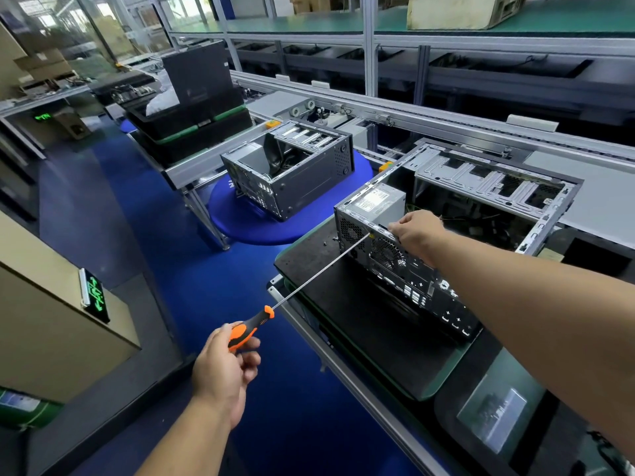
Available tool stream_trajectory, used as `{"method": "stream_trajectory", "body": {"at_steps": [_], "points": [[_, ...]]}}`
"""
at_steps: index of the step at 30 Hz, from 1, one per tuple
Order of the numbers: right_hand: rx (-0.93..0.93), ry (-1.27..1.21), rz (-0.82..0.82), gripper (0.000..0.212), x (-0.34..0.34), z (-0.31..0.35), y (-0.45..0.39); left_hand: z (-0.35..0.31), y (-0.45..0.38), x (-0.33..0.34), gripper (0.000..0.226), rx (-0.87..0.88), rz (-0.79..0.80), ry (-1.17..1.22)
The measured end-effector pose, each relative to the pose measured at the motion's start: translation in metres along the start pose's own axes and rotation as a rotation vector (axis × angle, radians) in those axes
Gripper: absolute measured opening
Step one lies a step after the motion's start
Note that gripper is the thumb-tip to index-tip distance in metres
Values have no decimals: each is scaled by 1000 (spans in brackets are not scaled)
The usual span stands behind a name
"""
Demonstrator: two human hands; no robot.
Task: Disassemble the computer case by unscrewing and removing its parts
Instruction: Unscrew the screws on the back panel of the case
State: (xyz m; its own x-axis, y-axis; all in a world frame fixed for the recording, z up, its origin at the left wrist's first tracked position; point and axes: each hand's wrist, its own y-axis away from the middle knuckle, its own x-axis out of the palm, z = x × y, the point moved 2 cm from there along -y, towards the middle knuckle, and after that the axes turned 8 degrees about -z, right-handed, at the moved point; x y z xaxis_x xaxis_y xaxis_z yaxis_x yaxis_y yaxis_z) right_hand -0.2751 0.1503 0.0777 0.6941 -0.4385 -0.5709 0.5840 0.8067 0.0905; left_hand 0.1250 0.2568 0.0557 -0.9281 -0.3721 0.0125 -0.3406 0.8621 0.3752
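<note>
Your left hand grips screwdriver, long shaft aimed up-right at computer case rear; right hand holds its top edge.

Left hand sits low and near the body, forearm rising from the bottom edge, fingers and thumb curled round a handle, wrist cocked slightly upward. Right arm is stretched long across from the right edge, forearm bare, elbow out of view. Right hand is far forward, palm down, fingers bent over an edge, thumb side toward the left. The two hands are well apart.
</note>
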Motion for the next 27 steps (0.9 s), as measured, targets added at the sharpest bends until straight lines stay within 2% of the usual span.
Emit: {"method": "stream_trajectory", "body": {"at_steps": [2, 4, 10, 14, 17, 23, 27], "points": [[7, -14, 8, 22, 1, -1, 0, -2, 1, 0, 20, 16, 23, 60], [13, -22, 9, 23, 1, -1, 1, -3, -1, 0, 19, 50, 26, 56], [7, -22, 8, 22, 1, -2, 0, 0, -7, -1, 43, 51, -31, -50], [8, -23, -1, 21, 2, -2, -1, 3, -8, -3, 49, -11, -84, -107], [18, -39, 0, 22, 2, -4, -3, 3, -7, -4, 50, -43, -59, -101], [-3, 1, -22, 24, 0, -3, -2, 0, -7, -1, 26, 29, 19, 4], [-45, 53, -13, 28, 0, 0, 1, -1, -11, -2, 22, 67, 24, -16]]}}
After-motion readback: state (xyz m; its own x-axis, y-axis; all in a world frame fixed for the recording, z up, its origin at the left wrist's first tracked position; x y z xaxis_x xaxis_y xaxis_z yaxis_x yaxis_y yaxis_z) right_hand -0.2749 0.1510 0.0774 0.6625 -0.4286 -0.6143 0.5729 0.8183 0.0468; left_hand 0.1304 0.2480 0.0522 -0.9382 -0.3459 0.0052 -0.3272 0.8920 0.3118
